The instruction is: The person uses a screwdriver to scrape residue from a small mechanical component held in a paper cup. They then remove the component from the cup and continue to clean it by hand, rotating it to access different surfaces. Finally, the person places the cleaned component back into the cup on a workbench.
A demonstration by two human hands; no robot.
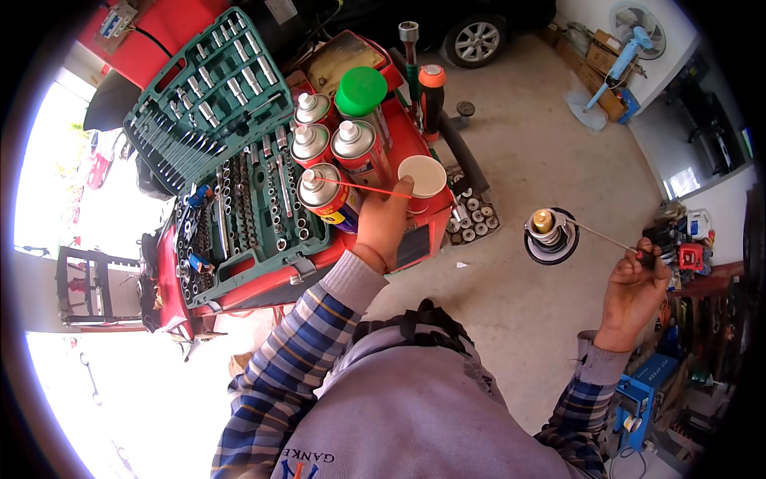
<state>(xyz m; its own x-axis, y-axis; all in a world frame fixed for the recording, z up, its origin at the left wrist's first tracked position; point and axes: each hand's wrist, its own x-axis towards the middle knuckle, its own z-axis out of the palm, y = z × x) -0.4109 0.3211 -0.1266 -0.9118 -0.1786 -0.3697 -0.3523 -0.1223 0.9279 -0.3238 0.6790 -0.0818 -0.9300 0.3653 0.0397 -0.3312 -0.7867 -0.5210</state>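
My left hand (384, 224) reaches over the red cart's edge, beside a spray can with a thin red straw (329, 194); its fingers are partly hidden, and they appear to be around the can. A white-lidded container (422, 176) stands just beyond the thumb. My right hand (635, 287) holds the dark and red handle of a thin screwdriver (598, 235). Its shaft reaches left to a round part with a brass-coloured fitting (543, 221), a metal clamp-like ring and a black rim. The part appears hung on the shaft, over the floor.
Several spray cans (353, 141) and a green-capped can (361, 91) crowd the red cart beside an opened green socket set (257, 197). A tray of metal parts (476, 218) lies beyond the cart. A blue fan (619, 66), a car wheel (477, 41) and blue equipment (643, 383) stand farther off.
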